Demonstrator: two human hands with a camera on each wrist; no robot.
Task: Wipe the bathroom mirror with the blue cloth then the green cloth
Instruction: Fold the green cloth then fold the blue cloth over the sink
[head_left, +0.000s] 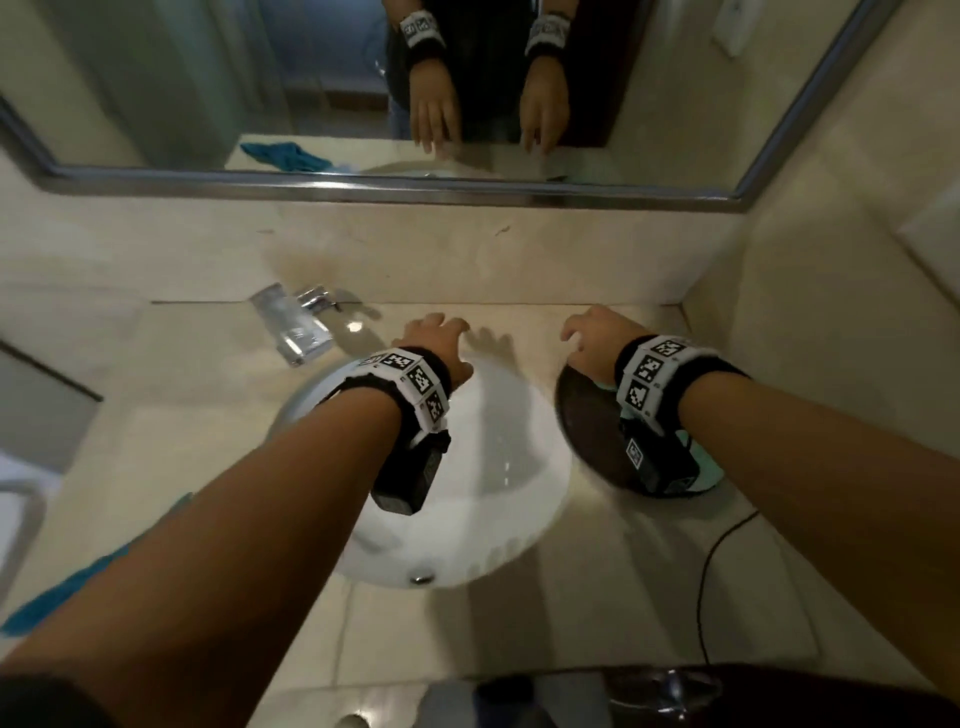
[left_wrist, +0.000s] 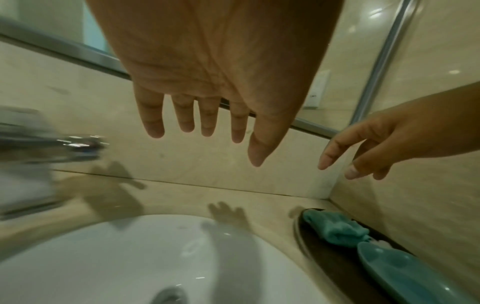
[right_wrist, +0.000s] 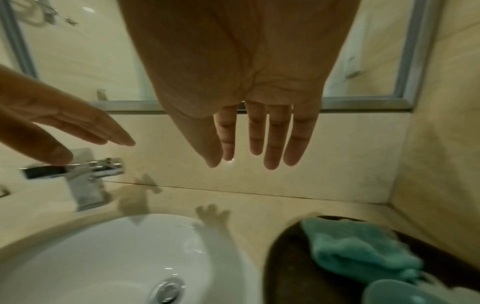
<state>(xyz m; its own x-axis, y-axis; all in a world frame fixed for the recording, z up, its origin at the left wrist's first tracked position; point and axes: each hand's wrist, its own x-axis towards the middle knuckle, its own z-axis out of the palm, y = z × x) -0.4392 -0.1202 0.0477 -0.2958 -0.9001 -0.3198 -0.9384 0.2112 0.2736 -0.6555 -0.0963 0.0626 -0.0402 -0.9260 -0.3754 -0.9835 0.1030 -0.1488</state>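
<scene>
The metal-framed mirror (head_left: 208, 78) hangs on the wall above the counter. The blue cloth (head_left: 62, 592) lies crumpled on the counter at the near left, partly hidden by my left forearm. Its reflection shows in the mirror. The green cloth (right_wrist: 358, 246) (left_wrist: 335, 230) lies on a dark round tray (head_left: 587, 441) at the right, mostly covered by my right wrist in the head view. My left hand (head_left: 436, 338) (left_wrist: 207, 131) hovers over the sink's back rim, fingers spread, holding nothing. My right hand (head_left: 592, 338) (right_wrist: 254, 152) hovers over the tray's far edge, also empty.
A white round sink (head_left: 498, 467) sits between my arms, with a chrome faucet (head_left: 296, 322) behind it on the left. A teal dish (left_wrist: 405, 273) lies on the tray next to the green cloth. A black cable (head_left: 711, 571) runs across the counter at the right.
</scene>
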